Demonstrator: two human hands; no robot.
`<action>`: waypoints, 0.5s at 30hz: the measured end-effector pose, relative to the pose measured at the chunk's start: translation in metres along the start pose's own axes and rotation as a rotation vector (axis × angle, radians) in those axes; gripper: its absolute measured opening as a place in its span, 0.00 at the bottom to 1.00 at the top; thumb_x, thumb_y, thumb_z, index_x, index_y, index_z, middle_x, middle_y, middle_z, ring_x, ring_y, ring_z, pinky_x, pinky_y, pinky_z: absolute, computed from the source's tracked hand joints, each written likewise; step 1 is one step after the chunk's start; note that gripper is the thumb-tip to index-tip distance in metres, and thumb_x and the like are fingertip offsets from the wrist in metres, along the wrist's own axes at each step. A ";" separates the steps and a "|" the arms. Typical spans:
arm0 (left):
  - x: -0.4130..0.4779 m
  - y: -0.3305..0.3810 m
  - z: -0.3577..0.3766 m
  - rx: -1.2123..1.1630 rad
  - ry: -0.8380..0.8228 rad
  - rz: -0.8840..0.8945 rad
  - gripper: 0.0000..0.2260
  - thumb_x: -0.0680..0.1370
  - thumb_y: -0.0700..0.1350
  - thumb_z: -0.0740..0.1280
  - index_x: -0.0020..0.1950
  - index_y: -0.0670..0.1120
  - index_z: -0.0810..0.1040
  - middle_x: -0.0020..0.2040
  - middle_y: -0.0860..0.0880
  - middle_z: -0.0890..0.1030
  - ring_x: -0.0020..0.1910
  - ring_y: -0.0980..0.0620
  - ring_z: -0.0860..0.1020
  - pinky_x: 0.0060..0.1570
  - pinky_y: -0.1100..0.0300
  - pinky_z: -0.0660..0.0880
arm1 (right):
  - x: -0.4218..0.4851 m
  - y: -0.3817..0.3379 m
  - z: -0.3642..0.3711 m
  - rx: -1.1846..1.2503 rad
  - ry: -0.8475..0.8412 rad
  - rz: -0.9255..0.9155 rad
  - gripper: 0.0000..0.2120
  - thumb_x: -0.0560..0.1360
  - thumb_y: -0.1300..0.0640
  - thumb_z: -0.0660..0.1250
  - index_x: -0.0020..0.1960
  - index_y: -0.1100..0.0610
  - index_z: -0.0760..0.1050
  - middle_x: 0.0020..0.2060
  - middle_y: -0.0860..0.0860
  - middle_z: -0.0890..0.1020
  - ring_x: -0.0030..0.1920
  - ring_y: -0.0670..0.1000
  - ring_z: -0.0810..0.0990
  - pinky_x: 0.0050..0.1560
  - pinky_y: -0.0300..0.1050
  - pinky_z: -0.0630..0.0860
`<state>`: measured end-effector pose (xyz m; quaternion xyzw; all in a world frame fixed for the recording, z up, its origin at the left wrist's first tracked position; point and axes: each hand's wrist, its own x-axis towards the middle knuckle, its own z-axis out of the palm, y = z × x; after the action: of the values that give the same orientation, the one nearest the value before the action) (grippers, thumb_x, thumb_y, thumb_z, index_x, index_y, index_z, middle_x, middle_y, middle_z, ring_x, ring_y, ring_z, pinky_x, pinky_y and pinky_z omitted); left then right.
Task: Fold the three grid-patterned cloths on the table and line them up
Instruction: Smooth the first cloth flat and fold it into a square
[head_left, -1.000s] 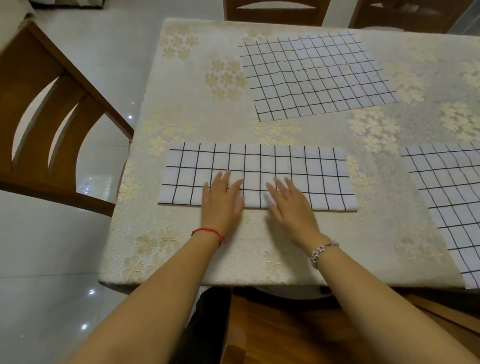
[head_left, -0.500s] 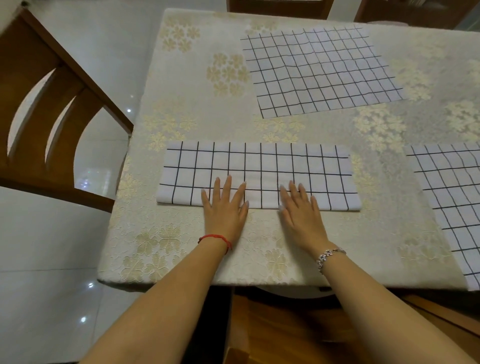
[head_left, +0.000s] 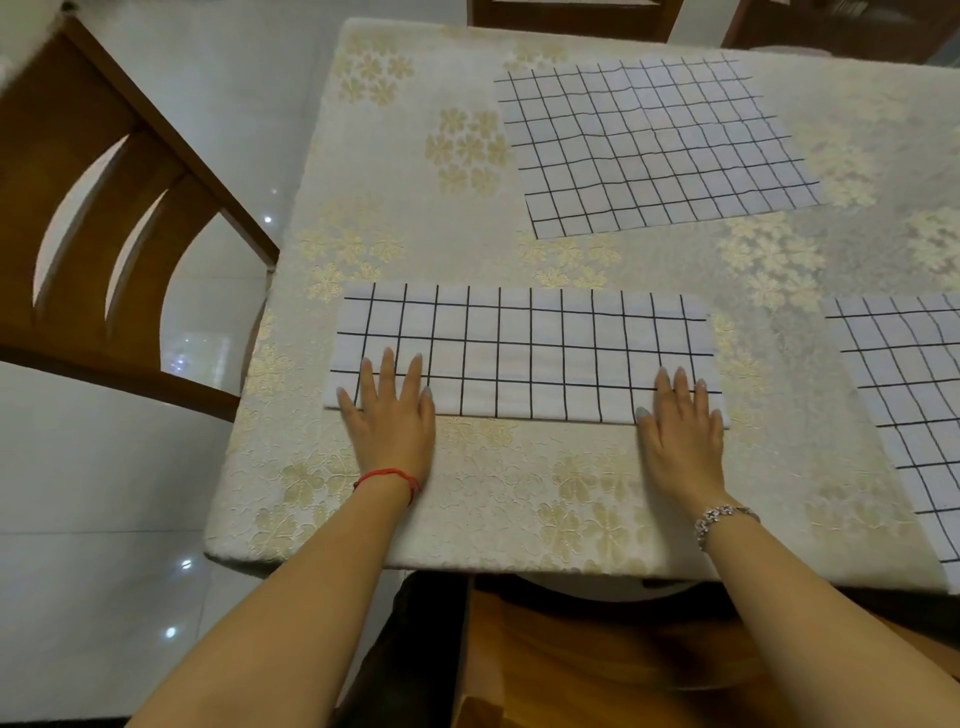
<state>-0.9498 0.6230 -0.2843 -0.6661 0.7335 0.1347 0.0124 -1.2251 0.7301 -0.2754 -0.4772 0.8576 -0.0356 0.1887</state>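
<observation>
Head view: looks down over two bare forearms onto a table (head_left: 467, 561) under a cream tablecloth (head_left: 395, 171) with pale gold flowers. Three white cloths with black grid lines lie on it.
Folded cloth: the folded cloth (head_left: 524, 338) lies as a long, narrow band across the near part of the table. Its long edges run left to right, flat on the tablecloth.
Left hand: the left hand (head_left: 392, 421) lies palm down with fingers straight and slightly spread. The fingertips rest on the near left corner of the folded cloth, the palm on the tablecloth just in front of it.
Right hand: the right hand (head_left: 683, 431) lies flat the same way, fingers straight and close together, with the fingertips on the near right corner of the same cloth.
Spacing: the two hands are well apart, one at each end of the near edge, both flat and unclenched.
Far cloth: the far cloth (head_left: 654, 145) lies spread out as one large sheet toward the back of the table, slightly askew and apart from the folded one.
Right-side cloth: the right-side cloth (head_left: 909, 405) also lies spread out at the table's right, cut off by the frame.
Wrists: a red cord (head_left: 387, 475) circles the left wrist, a beaded bracelet (head_left: 724, 517) the right.
Surroundings: a wooden chair (head_left: 104, 208) stands left of the table on a glossy pale floor (head_left: 78, 467).
</observation>
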 end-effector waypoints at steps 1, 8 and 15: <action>0.001 -0.005 -0.001 0.015 0.004 -0.022 0.22 0.82 0.53 0.45 0.76 0.56 0.48 0.78 0.49 0.48 0.76 0.46 0.44 0.72 0.41 0.42 | 0.000 0.002 0.000 -0.011 0.001 -0.002 0.27 0.81 0.48 0.46 0.77 0.52 0.42 0.76 0.50 0.43 0.75 0.51 0.37 0.73 0.53 0.38; 0.005 -0.032 -0.008 -0.068 0.064 -0.220 0.27 0.80 0.57 0.49 0.76 0.47 0.51 0.77 0.44 0.52 0.76 0.45 0.48 0.72 0.42 0.45 | -0.001 -0.011 -0.004 -0.017 0.034 -0.029 0.27 0.81 0.50 0.48 0.77 0.53 0.42 0.77 0.51 0.43 0.75 0.52 0.38 0.73 0.55 0.38; 0.007 -0.044 -0.019 -0.329 0.240 -0.453 0.22 0.79 0.54 0.59 0.67 0.41 0.66 0.75 0.42 0.59 0.75 0.45 0.52 0.72 0.42 0.45 | 0.001 -0.074 -0.005 0.047 0.127 -0.293 0.28 0.78 0.48 0.47 0.75 0.59 0.54 0.75 0.54 0.57 0.76 0.54 0.50 0.75 0.54 0.49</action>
<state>-0.9039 0.6083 -0.2751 -0.8171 0.5307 0.1657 -0.1525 -1.1676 0.6881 -0.2535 -0.5895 0.7878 -0.1130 0.1381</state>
